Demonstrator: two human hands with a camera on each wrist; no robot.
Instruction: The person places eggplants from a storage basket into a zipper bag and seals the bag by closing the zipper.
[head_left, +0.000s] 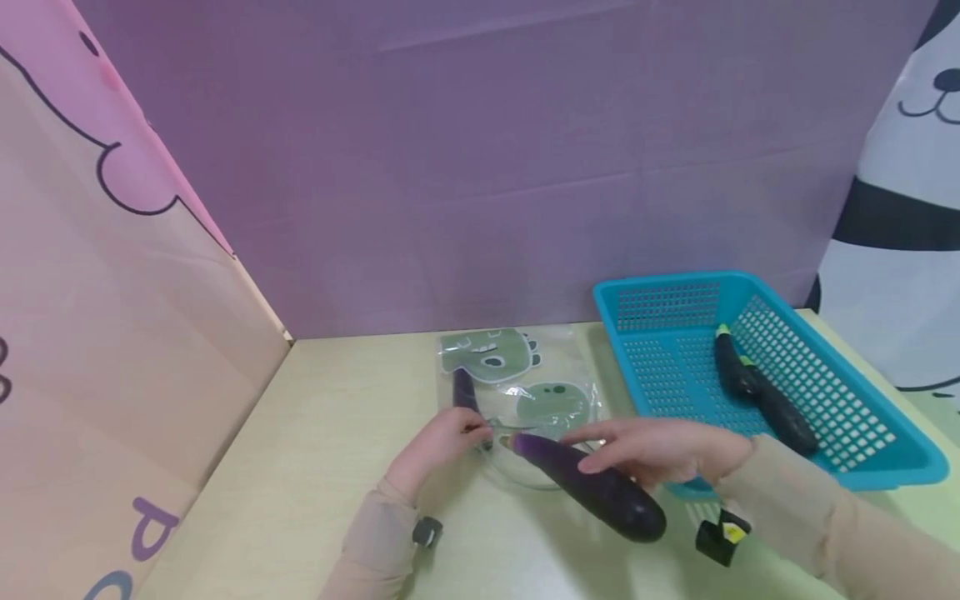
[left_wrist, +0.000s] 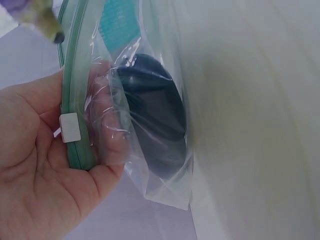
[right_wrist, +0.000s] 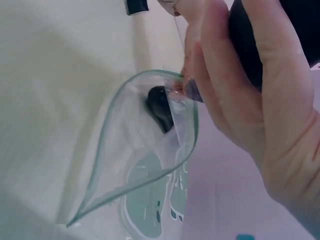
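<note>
A clear zip bag (head_left: 558, 346) with green cartoon prints lies on the table, its mouth spread. One eggplant (head_left: 464, 390) is inside, along the bag's left side; its dark rounded end (left_wrist: 152, 115) shows through the plastic in the left wrist view. My left hand (head_left: 442, 442) grips the green zip edge (left_wrist: 75, 95) beside a white slider (left_wrist: 70, 127). In my right hand (head_left: 660, 450) is another eggplant (head_left: 600, 492), held above the table with its stem end towards the bag's mouth (right_wrist: 145, 120) and its thick end near me.
A blue perforated basket (head_left: 626, 358) stands on the right, with two eggplants, one (head_left: 731, 367) partly over the other (head_left: 783, 412). A purple wall (head_left: 450, 167) closes off the back of the table (head_left: 322, 467). A printed panel (head_left: 135, 317) rises on the left.
</note>
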